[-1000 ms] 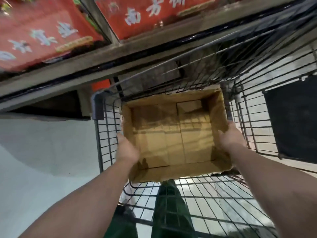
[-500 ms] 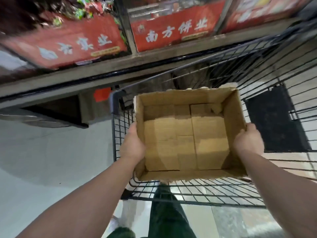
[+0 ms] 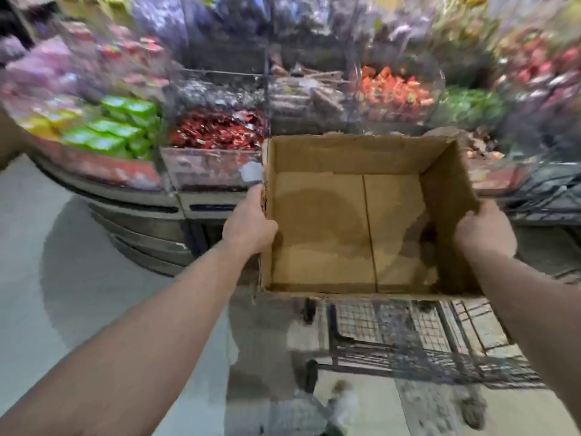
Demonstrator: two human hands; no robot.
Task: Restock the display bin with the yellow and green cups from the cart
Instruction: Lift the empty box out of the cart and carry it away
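Cardboard box (image 3: 361,221) hanging between the hands, open top up, nothing showing inside, left hand (image 3: 250,223) clamping its left wall and right hand (image 3: 485,229) clamping its right wall, fingers folding over the rim. Wire cart (image 3: 418,344) standing below and just nearer than the hands, blurring badly. Display bins lying beyond the hands, red wrapped sweets (image 3: 217,130) just past the left hand, green packs (image 3: 116,130) and yellow packs (image 3: 41,124) sitting farther out to its left, too smeared for telling whether cups or packets.
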